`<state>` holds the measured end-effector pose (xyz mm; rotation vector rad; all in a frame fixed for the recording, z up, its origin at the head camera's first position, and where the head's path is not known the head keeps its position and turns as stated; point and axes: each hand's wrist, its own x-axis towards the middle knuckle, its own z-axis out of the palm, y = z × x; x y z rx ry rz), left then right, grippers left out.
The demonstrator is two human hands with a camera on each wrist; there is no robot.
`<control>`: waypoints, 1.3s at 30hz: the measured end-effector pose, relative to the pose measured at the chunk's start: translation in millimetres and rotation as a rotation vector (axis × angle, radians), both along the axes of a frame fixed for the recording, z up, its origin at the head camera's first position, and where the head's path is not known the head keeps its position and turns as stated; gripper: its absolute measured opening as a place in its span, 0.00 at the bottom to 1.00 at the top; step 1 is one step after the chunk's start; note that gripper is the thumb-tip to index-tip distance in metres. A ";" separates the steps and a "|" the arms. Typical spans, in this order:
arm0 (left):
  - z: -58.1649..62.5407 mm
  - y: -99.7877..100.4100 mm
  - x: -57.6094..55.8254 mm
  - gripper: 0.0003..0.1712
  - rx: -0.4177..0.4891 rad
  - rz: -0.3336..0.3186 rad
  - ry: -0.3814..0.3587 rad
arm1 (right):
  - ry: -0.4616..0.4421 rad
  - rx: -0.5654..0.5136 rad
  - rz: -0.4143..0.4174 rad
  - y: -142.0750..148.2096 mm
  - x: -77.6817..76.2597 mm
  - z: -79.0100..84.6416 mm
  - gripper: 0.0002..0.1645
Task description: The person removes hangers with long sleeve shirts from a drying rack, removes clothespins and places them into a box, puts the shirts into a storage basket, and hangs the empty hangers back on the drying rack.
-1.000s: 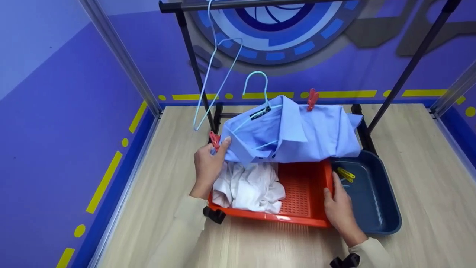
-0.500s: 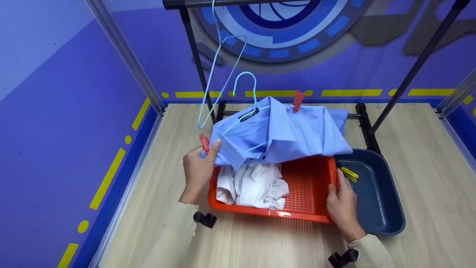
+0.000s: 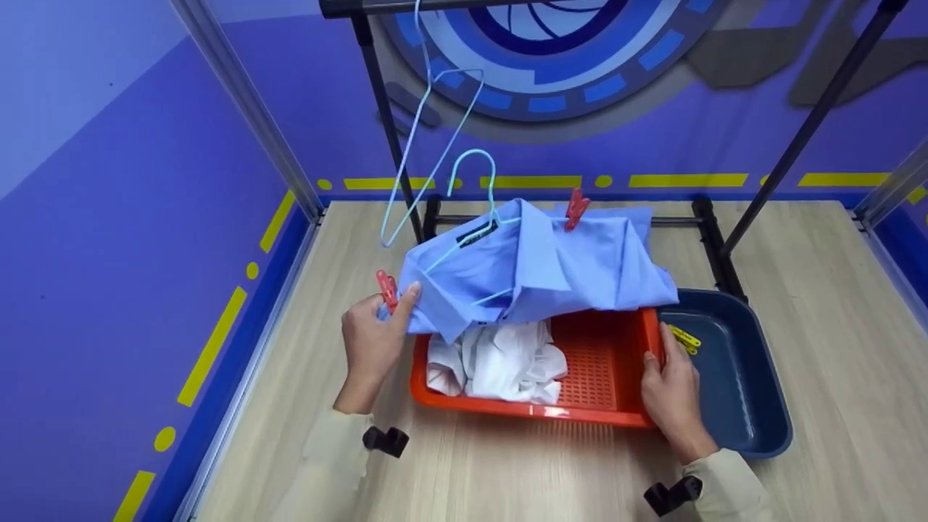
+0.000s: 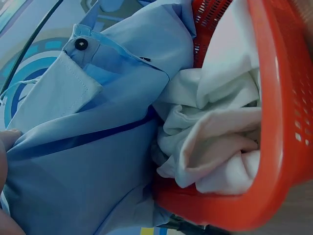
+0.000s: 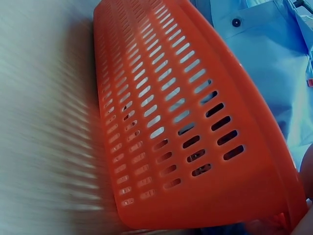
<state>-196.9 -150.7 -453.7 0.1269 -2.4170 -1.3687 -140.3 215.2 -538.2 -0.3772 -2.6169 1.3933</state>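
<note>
one blue collared shirt (image 3: 538, 268), creased, dark-buttoned, on pale hanger (image 3: 492, 181).

The left hand (image 3: 371, 335) pinched, its thumb (image 3: 407, 299) stretched forward — the right hand (image 3: 674, 388) gripped, well apart from it — and both forearms (image 3: 330, 460) slanted inward.

Bare hanger (image 3: 410, 141) on black rack (image 3: 818, 116), yellow clips (image 3: 684, 338) in dark tub (image 3: 739, 377); purple patterned wall (image 3: 145, 203)
</note>
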 end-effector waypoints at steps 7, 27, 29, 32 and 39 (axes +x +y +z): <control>-8.2 2.0 6.1 0.27 -0.105 -0.068 0.099 | -0.050 -0.028 0.008 6.8 2.5 6.6 0.34; -17.9 10.2 14.5 0.25 -0.278 -0.172 0.277 | 0.262 0.123 0.120 23.1 -13.4 67.5 0.31; -18.9 9.5 14.7 0.25 -0.285 -0.178 0.303 | 0.307 0.137 0.152 20.2 -20.0 70.3 0.32; -20.3 8.7 14.5 0.25 -0.292 -0.187 0.330 | 0.364 0.181 0.181 16.7 -28.8 73.6 0.36; -21.6 8.1 14.2 0.24 -0.308 -0.207 0.333 | 0.416 0.289 0.233 12.0 -40.2 79.0 0.36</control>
